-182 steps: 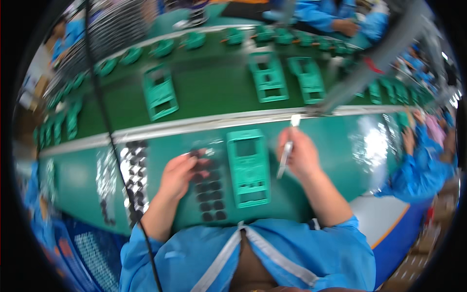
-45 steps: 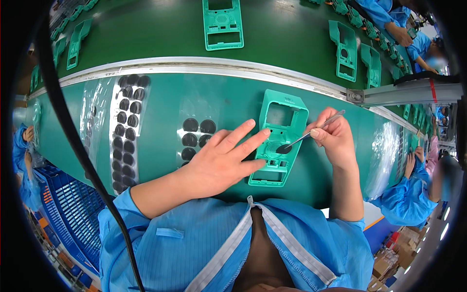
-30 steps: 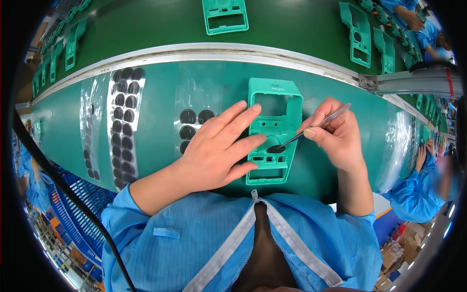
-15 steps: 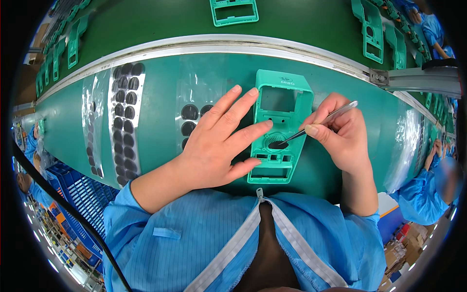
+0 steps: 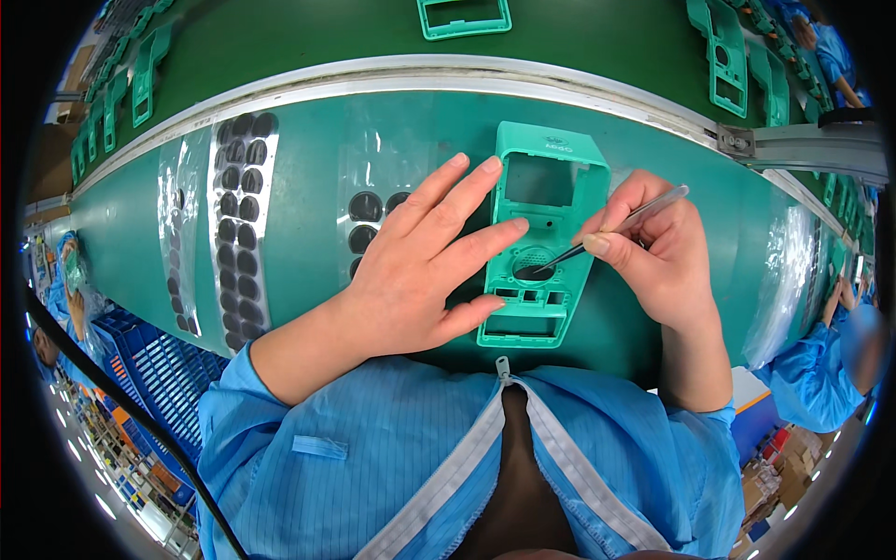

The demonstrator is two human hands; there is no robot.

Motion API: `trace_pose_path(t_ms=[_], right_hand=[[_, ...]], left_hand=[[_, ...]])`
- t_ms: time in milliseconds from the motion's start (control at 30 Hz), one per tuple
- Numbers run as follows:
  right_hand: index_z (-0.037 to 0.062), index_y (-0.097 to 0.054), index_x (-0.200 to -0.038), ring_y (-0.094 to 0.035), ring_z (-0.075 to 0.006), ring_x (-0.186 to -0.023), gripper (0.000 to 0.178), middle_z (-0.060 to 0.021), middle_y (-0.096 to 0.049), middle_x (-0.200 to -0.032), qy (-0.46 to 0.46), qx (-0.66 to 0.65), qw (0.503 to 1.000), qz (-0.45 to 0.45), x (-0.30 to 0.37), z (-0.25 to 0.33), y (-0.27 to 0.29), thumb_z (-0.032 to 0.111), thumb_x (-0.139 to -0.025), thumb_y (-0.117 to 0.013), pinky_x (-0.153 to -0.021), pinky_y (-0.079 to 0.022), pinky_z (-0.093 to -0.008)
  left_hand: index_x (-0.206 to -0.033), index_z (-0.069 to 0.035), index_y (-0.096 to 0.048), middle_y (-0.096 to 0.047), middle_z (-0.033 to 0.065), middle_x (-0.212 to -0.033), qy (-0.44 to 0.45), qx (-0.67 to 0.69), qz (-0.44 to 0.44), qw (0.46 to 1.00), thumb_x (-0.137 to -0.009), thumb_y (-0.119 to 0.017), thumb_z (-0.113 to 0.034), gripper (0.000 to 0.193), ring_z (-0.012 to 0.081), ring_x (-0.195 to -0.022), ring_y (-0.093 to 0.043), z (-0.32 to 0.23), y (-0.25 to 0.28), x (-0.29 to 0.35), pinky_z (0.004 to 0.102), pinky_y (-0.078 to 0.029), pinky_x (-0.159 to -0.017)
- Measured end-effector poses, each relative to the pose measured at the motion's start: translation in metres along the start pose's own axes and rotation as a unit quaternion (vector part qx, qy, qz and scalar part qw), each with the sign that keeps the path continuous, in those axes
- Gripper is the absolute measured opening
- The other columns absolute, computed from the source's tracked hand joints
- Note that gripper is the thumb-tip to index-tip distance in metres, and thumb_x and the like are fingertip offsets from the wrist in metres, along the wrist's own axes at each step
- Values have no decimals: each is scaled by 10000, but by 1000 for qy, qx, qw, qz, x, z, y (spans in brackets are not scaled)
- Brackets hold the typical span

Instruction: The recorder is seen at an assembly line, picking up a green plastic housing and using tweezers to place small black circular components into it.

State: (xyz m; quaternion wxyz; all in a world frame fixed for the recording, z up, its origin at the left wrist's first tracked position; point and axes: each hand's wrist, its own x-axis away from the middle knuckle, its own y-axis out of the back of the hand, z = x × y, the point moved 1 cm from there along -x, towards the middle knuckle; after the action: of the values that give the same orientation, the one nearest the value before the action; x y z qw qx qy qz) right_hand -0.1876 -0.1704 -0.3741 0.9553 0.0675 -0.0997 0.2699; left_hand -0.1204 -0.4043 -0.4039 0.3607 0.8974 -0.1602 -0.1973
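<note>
A green plastic housing (image 5: 590,201) lies on the bench before me, its open inside facing up. My left hand (image 5: 425,252) is spread across its left side, fingers apart, with fingertips resting at its edge and inner face. Between thumb and fingers of my right hand (image 5: 653,247) is a pair of tweezers (image 5: 644,213), slanting down to the left. The tweezer tips meet a dark disc (image 5: 532,273) over the round perforated grille (image 5: 536,257) in the housing. Whether the tips still pinch the disc, I cannot tell.
Clear strips with black round pads (image 5: 247,233) lie to the left, and another sheet with pads (image 5: 364,207) sits partly under my left hand. Beyond a metal rail (image 5: 401,75), a green belt carries more housings (image 5: 464,17). Blue crates (image 5: 154,373) stand lower left; co-workers sit at both sides.
The dark disc now sits flatter over the lower grille, with the tweezers still at it. The housing on the belt has shifted slightly right.
</note>
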Motion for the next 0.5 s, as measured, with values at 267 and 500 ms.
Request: trace_pose_path(t_ms=[267, 500], right_hand=[[24, -532, -831, -459, -17, -592, 145, 14, -525, -735, -2, -13, 1000, -4, 1, -1, -1, 23, -848, -676, -513, -359, -183], [25, -533, -830, -467, -14, -599, 138, 12, -536, -741, -3, -8, 1000, -5, 0, -1, -1, 7, -847, -669, -515, -366, -179]], left_hand=[[-1220, -92, -602, -343, 229, -1464, 4, 1, 6, 1000, -652, -776, -257, 617, 447, -1339, -326, -1, 0, 0, 503, -324, -1066], [-1227, -93, -599, -338, 234, -1464, 7, 5, 11, 1000, -653, -779, -259, 625, 448, -1340, -325, 0, 0, 0, 505, -322, -1066]])
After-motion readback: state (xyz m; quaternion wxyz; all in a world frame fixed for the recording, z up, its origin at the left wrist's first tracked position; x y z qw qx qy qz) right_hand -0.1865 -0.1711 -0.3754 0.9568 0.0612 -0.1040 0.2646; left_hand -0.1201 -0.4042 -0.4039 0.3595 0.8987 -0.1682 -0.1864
